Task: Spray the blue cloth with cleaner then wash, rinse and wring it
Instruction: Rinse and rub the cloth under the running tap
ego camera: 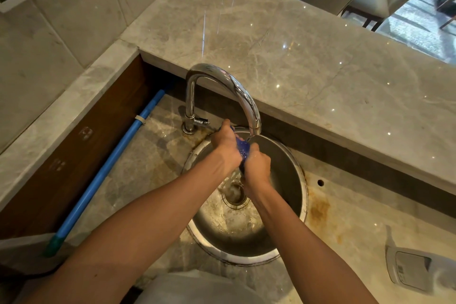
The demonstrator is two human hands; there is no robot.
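From the head view, the left hand (225, 147) and right hand (256, 168) were clenched together on the bunched blue cloth (243, 150), under the faucet (222, 81) spout, above the round sink (293, 175). Open basin lay below; the raised counter edge (320, 126) stood just beyond.

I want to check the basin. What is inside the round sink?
In the sink: a drain and water. Above it, both hands squeeze the blue cloth, covering most of it.

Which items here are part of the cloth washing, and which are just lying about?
In use: blue cloth, left hand, right hand, tap, sink.
Lying about: blue pipe, spray bottle.
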